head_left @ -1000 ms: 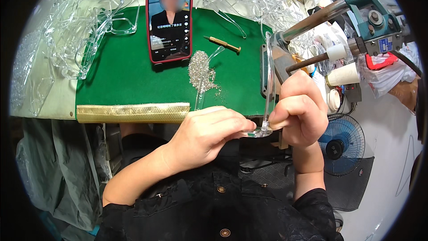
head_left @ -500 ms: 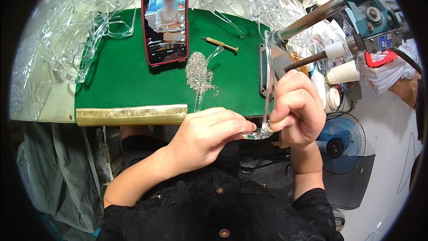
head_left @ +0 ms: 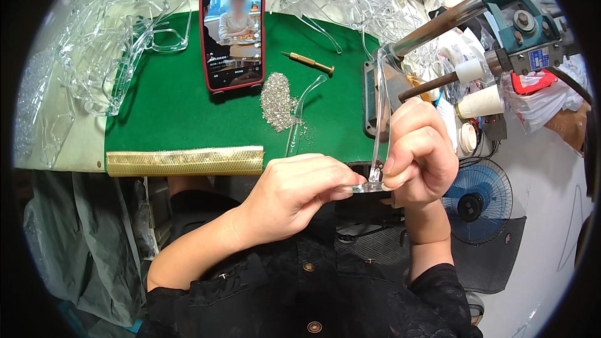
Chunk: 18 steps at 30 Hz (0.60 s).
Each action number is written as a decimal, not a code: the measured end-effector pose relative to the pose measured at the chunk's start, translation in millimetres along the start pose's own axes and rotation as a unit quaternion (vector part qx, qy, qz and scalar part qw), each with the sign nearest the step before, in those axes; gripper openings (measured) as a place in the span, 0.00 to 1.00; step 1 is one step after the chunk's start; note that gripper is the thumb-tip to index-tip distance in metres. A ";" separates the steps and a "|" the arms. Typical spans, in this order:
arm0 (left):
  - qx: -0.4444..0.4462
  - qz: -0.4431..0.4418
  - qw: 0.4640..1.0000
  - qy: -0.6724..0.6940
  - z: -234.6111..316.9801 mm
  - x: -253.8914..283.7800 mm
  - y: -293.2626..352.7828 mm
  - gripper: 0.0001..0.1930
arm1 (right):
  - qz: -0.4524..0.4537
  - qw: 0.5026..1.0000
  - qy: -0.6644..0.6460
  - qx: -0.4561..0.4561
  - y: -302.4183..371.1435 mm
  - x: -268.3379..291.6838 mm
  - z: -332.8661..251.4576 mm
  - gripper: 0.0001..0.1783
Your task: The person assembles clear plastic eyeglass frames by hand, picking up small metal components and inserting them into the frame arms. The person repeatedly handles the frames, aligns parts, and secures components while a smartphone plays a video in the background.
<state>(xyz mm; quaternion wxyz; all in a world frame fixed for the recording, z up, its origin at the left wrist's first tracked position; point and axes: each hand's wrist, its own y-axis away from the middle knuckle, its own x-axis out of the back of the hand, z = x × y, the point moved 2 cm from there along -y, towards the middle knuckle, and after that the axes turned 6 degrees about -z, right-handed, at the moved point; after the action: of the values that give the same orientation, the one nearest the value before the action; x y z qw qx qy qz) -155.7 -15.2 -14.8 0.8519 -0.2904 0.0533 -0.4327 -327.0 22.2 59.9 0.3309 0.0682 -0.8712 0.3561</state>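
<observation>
A clear plastic eyeglass frame [head_left: 383, 128] is held up before me, its two temples pointing away over the mat. My left hand [head_left: 294, 189] is closed round the front of the frame, hiding most of it. At the right hinge, the thumb and index finger of my right hand [head_left: 424, 153] pinch together against the corner. A tiny dark speck shows by those fingertips, too small to name. Beyond the left temple lies a heap of tiny silvery screws [head_left: 275, 103]. A brass screwdriver [head_left: 308, 62] rests just past the heap.
A phone in a red case [head_left: 232, 28] stands on the green mat [head_left: 163, 109]. Many clear eyeglass frames [head_left: 134, 19] pile up along the back and left. A teal press [head_left: 501, 0] with metal rods stands at right, near a paper cup [head_left: 481, 102] and a blue fan [head_left: 479, 203].
The eyeglass frame has tilted and its left temple has swung right, off the middle of the screw heap. My right fingertips have shifted slightly at the hinge; my left hand keeps its hold.
</observation>
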 end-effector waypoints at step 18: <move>0.067 -0.095 0.985 0.126 12.2 10.7 -2.6 0.15 | -0.029 0.980 0.163 0.113 -21.8 18.0 -15.2 0.18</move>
<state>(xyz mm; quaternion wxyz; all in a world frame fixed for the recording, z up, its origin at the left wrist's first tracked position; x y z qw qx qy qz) -146.7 -19.2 -1.7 0.8108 -0.1793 0.1037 -0.5475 -325.1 18.3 91.7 0.4687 0.0720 -0.7574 0.4489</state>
